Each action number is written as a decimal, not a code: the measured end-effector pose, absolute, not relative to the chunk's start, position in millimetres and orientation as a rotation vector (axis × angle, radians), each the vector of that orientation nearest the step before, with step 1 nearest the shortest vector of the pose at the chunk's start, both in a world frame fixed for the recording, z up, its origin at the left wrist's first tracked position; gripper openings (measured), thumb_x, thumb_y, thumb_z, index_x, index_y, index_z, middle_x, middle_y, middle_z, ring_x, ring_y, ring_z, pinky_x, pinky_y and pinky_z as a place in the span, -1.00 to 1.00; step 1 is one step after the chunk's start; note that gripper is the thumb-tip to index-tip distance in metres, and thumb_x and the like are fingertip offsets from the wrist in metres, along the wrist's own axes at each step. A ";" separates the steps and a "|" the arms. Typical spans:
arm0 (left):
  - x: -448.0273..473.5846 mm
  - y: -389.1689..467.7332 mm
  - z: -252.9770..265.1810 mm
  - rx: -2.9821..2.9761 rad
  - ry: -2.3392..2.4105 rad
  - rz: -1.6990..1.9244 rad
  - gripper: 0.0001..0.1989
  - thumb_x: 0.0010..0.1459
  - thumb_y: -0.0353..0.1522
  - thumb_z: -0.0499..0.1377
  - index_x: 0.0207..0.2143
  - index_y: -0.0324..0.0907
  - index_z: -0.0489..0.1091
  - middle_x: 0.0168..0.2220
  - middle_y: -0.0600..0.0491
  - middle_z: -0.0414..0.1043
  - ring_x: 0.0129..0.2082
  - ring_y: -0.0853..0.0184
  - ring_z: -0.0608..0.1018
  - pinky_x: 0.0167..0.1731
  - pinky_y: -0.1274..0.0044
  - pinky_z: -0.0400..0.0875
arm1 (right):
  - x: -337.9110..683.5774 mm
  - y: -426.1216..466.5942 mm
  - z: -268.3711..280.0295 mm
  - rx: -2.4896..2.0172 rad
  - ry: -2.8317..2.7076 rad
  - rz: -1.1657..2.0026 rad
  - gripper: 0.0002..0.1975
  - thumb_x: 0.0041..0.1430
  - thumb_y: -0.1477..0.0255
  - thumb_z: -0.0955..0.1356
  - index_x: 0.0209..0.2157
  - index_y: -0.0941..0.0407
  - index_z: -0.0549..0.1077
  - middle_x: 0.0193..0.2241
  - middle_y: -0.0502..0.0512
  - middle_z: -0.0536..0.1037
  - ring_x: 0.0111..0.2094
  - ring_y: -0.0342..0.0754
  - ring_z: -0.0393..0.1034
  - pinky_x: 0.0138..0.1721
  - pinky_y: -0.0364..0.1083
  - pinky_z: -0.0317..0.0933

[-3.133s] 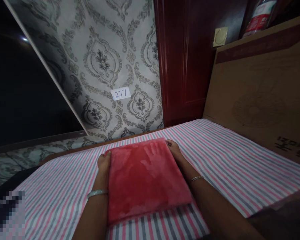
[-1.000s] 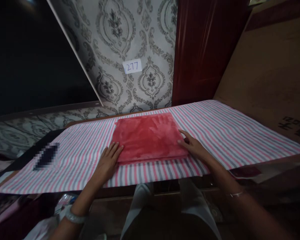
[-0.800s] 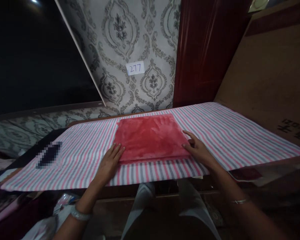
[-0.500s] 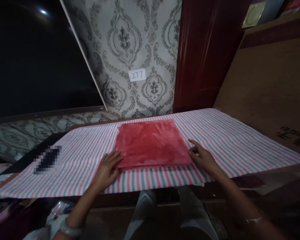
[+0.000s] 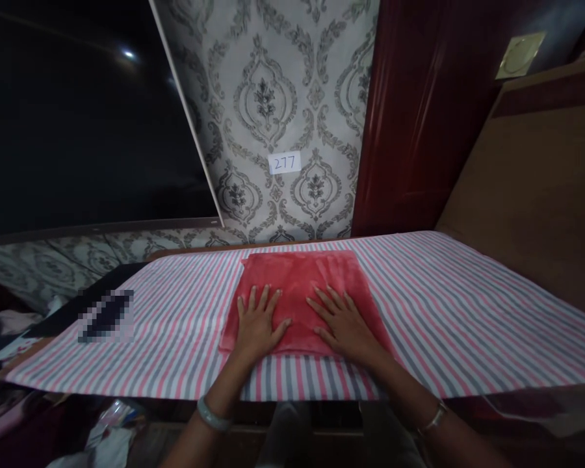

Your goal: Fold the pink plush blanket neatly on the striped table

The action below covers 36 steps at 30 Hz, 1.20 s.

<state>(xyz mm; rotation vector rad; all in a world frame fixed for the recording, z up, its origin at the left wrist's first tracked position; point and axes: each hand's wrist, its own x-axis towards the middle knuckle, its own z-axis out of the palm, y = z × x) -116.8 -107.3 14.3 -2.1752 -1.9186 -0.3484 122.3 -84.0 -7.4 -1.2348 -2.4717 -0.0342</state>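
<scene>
A folded red cloth point(image 5: 297, 279) with a soft, velvety surface lies flat as a rough rectangle on a striped pink, grey and white cloth point(image 5: 448, 312). On its left half rests my left hand point(image 5: 259, 325), palm down with the fingers spread. My right hand point(image 5: 340, 322) lies the same way on the right half, fingers stretched out. Neither hand grips anything. Paler smudges mark the red surface near its far right corner.
A large dark screen point(image 5: 88, 123) stands at the left rear. A cardboard box point(image 5: 541, 182) rises at the right. The patterned wall behind carries a paper label point(image 5: 285, 162) reading 277. A pixelated dark object point(image 5: 107, 316) is at the left.
Both hands have moved from the near corners of the red cloth inward onto its top, and their fingers have spread flat. The view has shifted slightly.
</scene>
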 end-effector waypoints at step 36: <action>-101.8 32.4 74.7 -2.193 -2.256 -0.303 -0.43 0.36 -0.11 -0.09 0.33 -0.09 0.19 0.39 -0.11 0.09 0.40 0.01 0.07 0.31 -0.03 -0.21 | 94.5 50.8 40.2 -1.898 -1.998 0.028 -0.43 0.39 0.20 0.08 0.32 0.10 0.24 0.33 0.28 0.23 0.35 0.25 0.00 0.26 0.27 -0.08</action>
